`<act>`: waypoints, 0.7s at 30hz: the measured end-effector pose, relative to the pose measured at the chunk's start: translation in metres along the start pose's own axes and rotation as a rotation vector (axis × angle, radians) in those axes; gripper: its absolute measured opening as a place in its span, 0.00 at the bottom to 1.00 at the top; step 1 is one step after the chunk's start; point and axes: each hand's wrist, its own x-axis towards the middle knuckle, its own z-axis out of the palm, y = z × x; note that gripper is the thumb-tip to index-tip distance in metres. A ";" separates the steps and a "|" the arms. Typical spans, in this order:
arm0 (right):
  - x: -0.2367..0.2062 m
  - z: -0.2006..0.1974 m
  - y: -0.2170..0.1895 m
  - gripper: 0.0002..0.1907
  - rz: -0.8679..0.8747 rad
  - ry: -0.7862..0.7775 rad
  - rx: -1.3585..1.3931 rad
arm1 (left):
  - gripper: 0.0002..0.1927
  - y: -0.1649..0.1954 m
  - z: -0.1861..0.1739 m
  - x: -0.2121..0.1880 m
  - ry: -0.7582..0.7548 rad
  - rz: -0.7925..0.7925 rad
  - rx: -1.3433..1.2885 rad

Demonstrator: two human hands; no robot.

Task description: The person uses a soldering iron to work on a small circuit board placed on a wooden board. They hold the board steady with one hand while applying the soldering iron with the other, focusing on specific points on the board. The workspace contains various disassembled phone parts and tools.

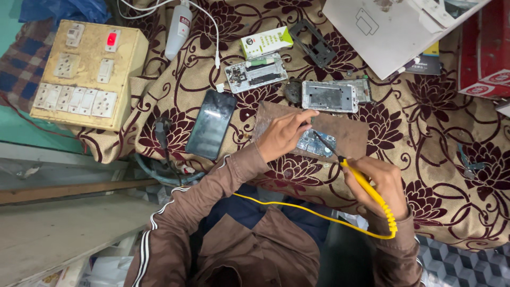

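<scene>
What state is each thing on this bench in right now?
Soldering iron: held in right hand, tip on circuit board.
Circuit board: steadied by left hand.
Black phone: screen dark.
Switchboard: red light on.
Phone frame: opened, bare.

floral cloth-covered bench (435, 159) bears brown work board (348, 135), black phone (211, 124), switchboard box (87, 72).

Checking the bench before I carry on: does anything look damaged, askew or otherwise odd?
Yes. The switch and socket box at the left is stained and grimy, and overhangs the cloth's edge. Opened phone frames lie scattered at angles. The left hand steadies the circuit board; the right hand holds the yellow soldering iron.
</scene>
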 end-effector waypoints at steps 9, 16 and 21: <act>-0.004 -0.002 0.002 0.07 -0.161 0.053 0.049 | 0.28 -0.003 0.004 0.000 0.003 0.009 -0.007; -0.003 0.011 0.011 0.08 0.298 0.146 0.078 | 0.29 -0.004 0.003 -0.001 0.013 0.013 -0.006; -0.004 0.011 0.013 0.08 0.323 0.151 0.116 | 0.29 -0.003 0.003 -0.001 0.011 -0.004 0.012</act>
